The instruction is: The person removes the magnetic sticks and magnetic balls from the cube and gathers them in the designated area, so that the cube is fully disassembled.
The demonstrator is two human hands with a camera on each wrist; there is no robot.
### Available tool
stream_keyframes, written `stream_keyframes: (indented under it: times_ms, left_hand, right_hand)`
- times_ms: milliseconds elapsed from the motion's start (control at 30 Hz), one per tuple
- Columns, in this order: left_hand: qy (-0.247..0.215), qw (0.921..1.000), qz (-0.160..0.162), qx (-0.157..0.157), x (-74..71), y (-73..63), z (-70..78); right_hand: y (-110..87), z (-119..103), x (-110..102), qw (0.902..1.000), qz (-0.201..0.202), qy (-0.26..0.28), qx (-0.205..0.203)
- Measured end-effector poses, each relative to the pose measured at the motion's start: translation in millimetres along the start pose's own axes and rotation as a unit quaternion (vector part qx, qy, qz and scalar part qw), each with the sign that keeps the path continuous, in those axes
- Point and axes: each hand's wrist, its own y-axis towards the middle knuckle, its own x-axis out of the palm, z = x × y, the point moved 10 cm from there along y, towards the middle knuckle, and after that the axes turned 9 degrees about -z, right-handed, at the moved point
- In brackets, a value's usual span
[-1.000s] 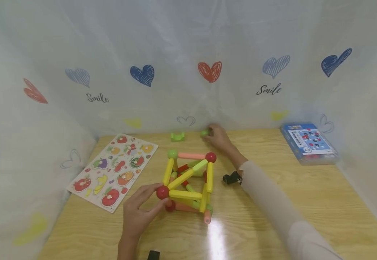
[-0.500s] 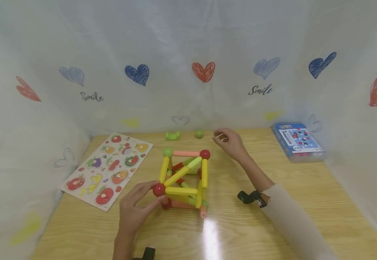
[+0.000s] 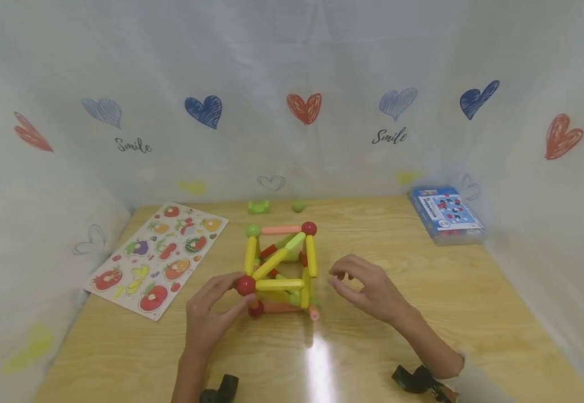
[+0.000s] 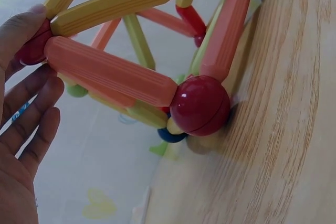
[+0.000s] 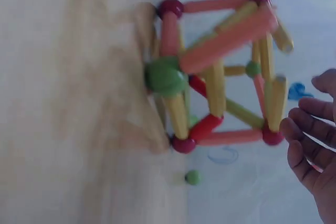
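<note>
I have the left hand (image 4: 23, 127) pinching a red ball (image 4: 34, 49), an orange rod (image 4: 110, 72) linking it to a second red ball (image 4: 200, 105)

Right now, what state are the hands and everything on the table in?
Left hand: pinches the red corner ball.
Right hand: fingers bent, no piece visible in it.
Frame: standing, near right top corner without a ball.
Green ball: loose, behind the frame.
Green bracket: loose, also behind the frame.
Fruit board: flat, pictures up.
Box: flat, looks shut.
</note>
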Motion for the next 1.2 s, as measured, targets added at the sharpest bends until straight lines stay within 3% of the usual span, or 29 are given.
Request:
stream_keyframes:
  times_ms: [100,233,333,600,867,1067,1200]
  left_hand:
    - [0.003,1.0,-0.002,-0.009,1.9,-3.9,-8.3]
    - [0.017,0.9996,-0.001,-0.021,2.8,-9.4,-20.7]
    - [0.017,0.9995,0.0,-0.024,2.7,-9.5,-22.5]
    - [0.014,0.9997,-0.003,-0.018,1.4,-1.6,-1.6]
    - [0.021,0.9996,-0.007,-0.018,1.2,0.7,1.1]
    - [0.018,0.9997,-0.006,-0.017,2.0,-0.4,-0.6]
    - [0.02,0.9997,-0.005,-0.013,4.3,-5.1,-11.8]
  right_hand:
    - [-11.7,-30,14,0.9976,-0.013,-0.033,-0.059]
    - [-18.9,-43,38,0.9962,-0.057,-0.037,-0.055]
    - [-22.1,-44,48,0.9963,-0.068,-0.03,-0.042]
    - [-36.6,-59,45,0.9883,-0.073,-0.123,-0.05]
    - [-46.7,-56,40,0.9801,-0.087,-0.173,-0.045]
    - [-55.9,-49,36,0.9868,-0.071,-0.143,-0.028]
    - [-62.7,-43,35,0.9906,-0.061,-0.121,-0.015]
